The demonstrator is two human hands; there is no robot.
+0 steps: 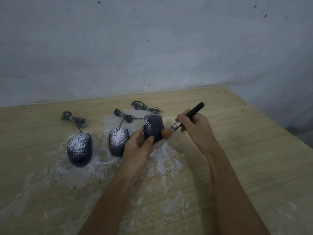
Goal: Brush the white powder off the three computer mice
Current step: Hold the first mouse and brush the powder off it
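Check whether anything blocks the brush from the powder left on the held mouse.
Nothing visible does. The brush, in the right hand, touches the right side of the held mouse; the remaining powder strip on its left edge lies bare, clear of the left hand.

Black mice (79,149) w/ white powder speckles; brush (182,123) black handle, tan bristles.

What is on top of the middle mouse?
White powder speckles the middle mouse across its back. The left hand hides its near right corner, so powder there cannot be judged.
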